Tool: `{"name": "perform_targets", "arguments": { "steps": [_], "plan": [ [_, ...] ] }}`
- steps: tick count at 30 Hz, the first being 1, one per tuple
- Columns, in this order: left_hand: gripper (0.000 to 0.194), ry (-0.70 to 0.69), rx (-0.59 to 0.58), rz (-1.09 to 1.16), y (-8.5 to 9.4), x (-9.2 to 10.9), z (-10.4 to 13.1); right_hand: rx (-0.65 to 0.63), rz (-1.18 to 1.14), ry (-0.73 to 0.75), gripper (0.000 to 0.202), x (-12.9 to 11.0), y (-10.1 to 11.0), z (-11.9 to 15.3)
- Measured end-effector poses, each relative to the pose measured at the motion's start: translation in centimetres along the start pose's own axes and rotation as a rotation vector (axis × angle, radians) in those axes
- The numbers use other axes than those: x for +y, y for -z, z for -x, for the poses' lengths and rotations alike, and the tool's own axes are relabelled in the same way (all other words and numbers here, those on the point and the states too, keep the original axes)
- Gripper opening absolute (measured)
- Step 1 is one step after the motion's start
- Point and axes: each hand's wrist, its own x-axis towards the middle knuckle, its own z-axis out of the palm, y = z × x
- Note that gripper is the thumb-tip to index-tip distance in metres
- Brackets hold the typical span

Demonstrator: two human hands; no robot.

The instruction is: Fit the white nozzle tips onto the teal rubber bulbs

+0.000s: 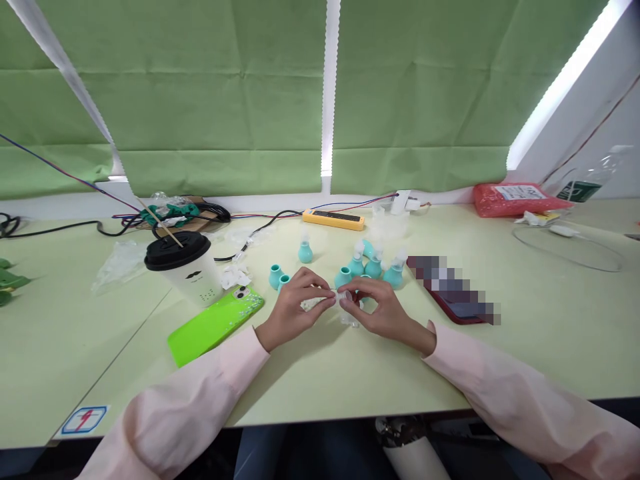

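Over the middle of the table, my left hand and my right hand meet fingertip to fingertip. Pinched between them is a small whitish, partly clear plastic piece; its exact kind is too small to make out. Both hands have their thumb and fingers closed on it. Just beyond them stand several turquoise bulb-shaped pieces, some topped with clear plastic. Two open-necked turquoise bulbs sit beyond my left hand, one partly hidden. Farther back, a single turquoise bulb has a clear top. Small clear pieces lie beneath my right fingers.
A lidded paper cup with a stick and a green phone case are on the left. On the right lies a dark red phone. Toward the back are a yellow power strip, cables, a red package and a plastic bottle.
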Motion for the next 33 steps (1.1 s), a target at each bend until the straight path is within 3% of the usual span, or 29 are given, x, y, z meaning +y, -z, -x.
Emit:
{"name": "perform_targets", "arguments": {
  "steps": [4, 11, 16, 23, 33],
  "plan": [
    [0.009, 0.141, -0.028, 0.061, 0.0, 0.0, -0.1, 0.028, 0.081, 0.094, 0.016, 0.4, 0.0, 0.1],
    [0.012, -0.080, -0.099, -0.269, -0.4, -0.2, 0.4, 0.053, 0.231, 0.300, 0.020, 1.3, -0.3, 0.4],
    [0.010, -0.096, -0.179, -0.363, -0.3, 0.1, 0.5, 0.057, 0.279, 0.347, 0.020, 1.0, -0.6, 0.6],
    [0.012, -0.092, -0.148, -0.499, -0.8, 0.4, 0.4, 0.126, 0.276, 0.237, 0.010, 0.6, -0.9, 0.4],
    [0.010, -0.385, -0.026, -0.794, -1.0, -0.3, 1.1, 0.245, 0.297, 0.088, 0.011, -0.2, -1.1, 0.3]
  ]
}}
